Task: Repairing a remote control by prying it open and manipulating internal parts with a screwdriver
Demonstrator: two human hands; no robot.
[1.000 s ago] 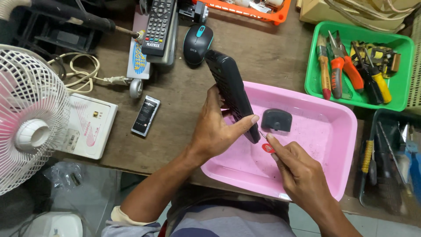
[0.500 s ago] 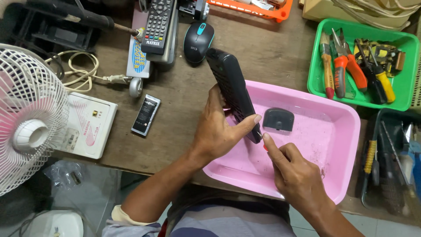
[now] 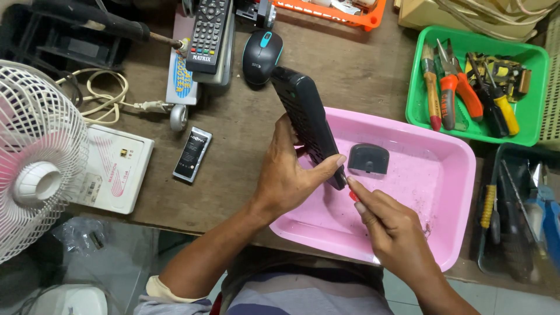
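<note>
— Gripping what? The left hand (image 3: 286, 175) is wrapped around a black remote (image 3: 306, 128), tilted over the pink tray (image 3: 443, 192).
— And the right hand (image 3: 391, 233)?
— At five o'clock of it, pinching a red-handled tool (image 3: 353, 195) against its lower end.

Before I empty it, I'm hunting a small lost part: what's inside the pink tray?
In the pink tray lies a small black cover and some dark specks. The left hand holds a black remote over its near corner; the right hand hides the floor there.
</note>
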